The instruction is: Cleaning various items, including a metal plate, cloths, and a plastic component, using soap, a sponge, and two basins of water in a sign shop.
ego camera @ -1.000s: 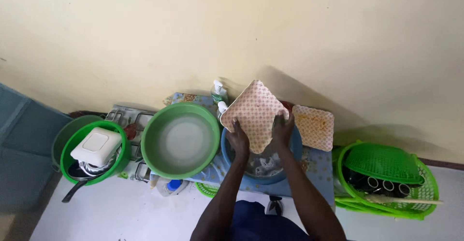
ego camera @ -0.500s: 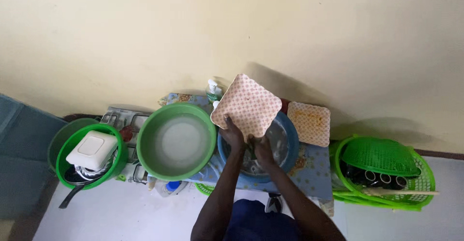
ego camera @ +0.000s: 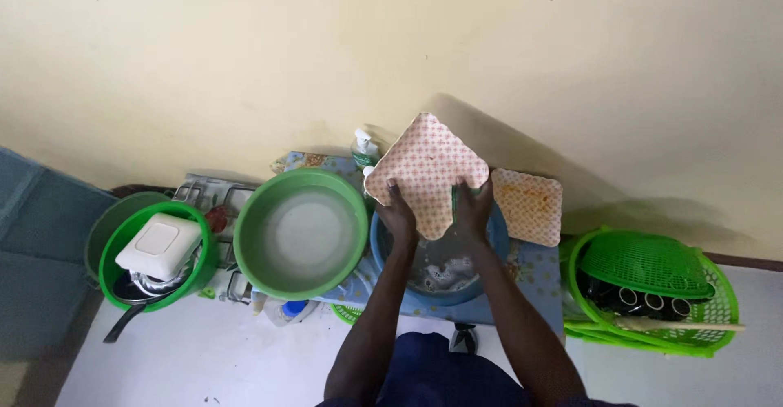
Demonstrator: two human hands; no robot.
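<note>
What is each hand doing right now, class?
Left hand: closed on the patterned square plate.
Right hand: pressed against the same plate; grip cannot be told.

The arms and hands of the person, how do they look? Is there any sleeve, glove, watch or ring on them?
Both forearms are bare up to the bottom edge of the picture, with no sleeve in view. The left hand and the right hand wear no gloves. No watch, bracelet or ring shows. Dark blue clothing shows below, between the arms.
</note>
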